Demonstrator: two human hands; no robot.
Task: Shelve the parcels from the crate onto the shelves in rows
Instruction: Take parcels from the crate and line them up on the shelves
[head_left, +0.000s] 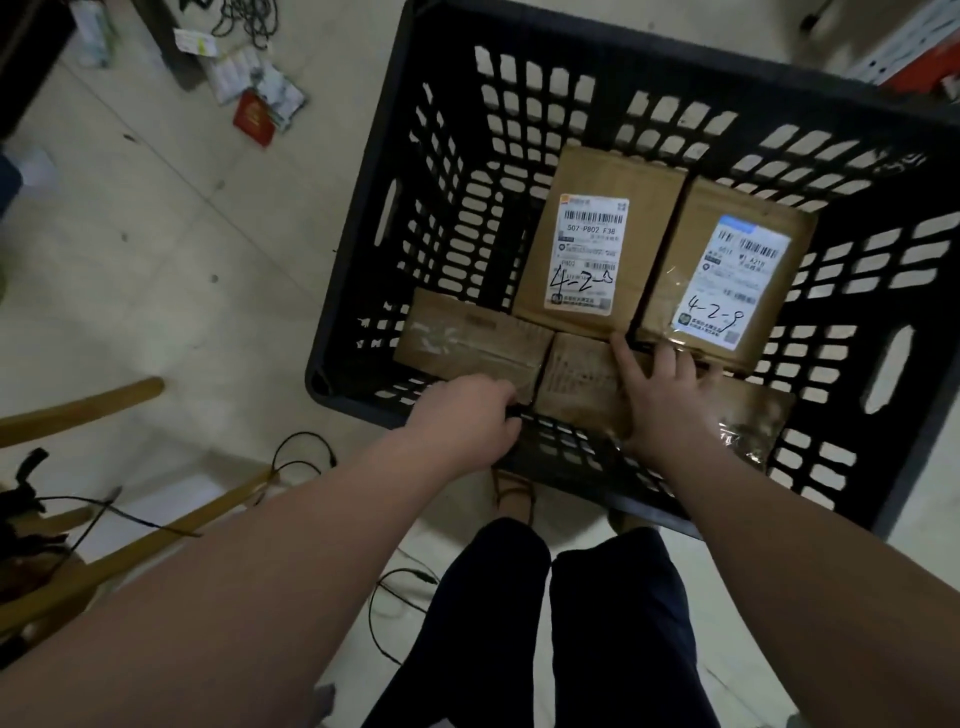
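A person bends over a black perforated plastic crate (457, 156) that fills the centre and right of the frame, both bare arms reaching down into it. Four brown cardboard parcels lie inside. Two labelled ones sit side by side toward the upper middle: a tall parcel marked "4-2" in black pen (597, 239) and, touching it on the right, a parcel with a blue-edged white label (727, 275). Two plainer ones rest nearer the person, a tape-striped flat box (467, 338) at centre left and a taped brown box (576, 379) just beside it.

The left hand (467, 421) curls over the near edge where those two front boxes meet, fingers tucked out of sight, so how firmly it holds cannot be told. The right hand (660, 395) lies spread and flat on the taped brown box, fingertips touching the base of the labelled parcels, closed on nothing.

The pick-up step appears to be in hand, with nothing yet lifted out of the crate. No shelves are clearly visible. The next move likely calls for closing both hands on the front box, raising it clear of the crate wall and carrying it to a shelf row. Cables (306, 457) and wooden poles (78, 410) clutter the pale floor at lower left.
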